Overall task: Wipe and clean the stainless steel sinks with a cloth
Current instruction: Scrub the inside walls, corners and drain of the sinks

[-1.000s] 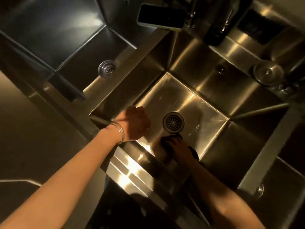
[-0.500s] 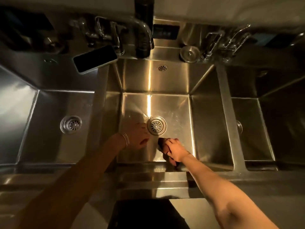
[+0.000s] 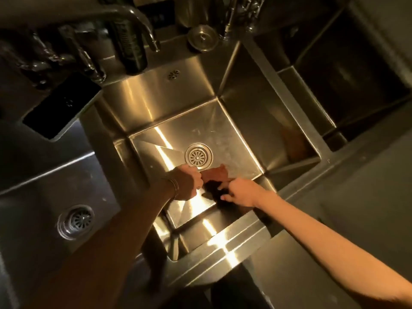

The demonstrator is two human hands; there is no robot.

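A dark reddish-brown cloth (image 3: 214,174) lies on the floor of the middle stainless steel sink (image 3: 256,121), just in front of its round drain (image 3: 198,156). My left hand (image 3: 189,182), with thin bangles on the wrist, curls its fingers at the cloth's left edge and seems to grip it. My right hand (image 3: 239,193) holds the cloth's darker near part with curled fingers. The two hands are close together over the cloth, and part of it is hidden in shadow under them.
A dark phone (image 3: 60,114) lies on the divider at the back left. A curved faucet (image 3: 142,21), a dark bottle (image 3: 131,47) and a round metal strainer (image 3: 202,37) stand on the back ledge. The left sink's drain (image 3: 75,221) and the dim right sink (image 3: 347,90) flank the middle one.
My view has swung and tilted over the sinks. My left hand has moved right from the sink floor to the cloth's edge. My right hand stays on the cloth near the drain.
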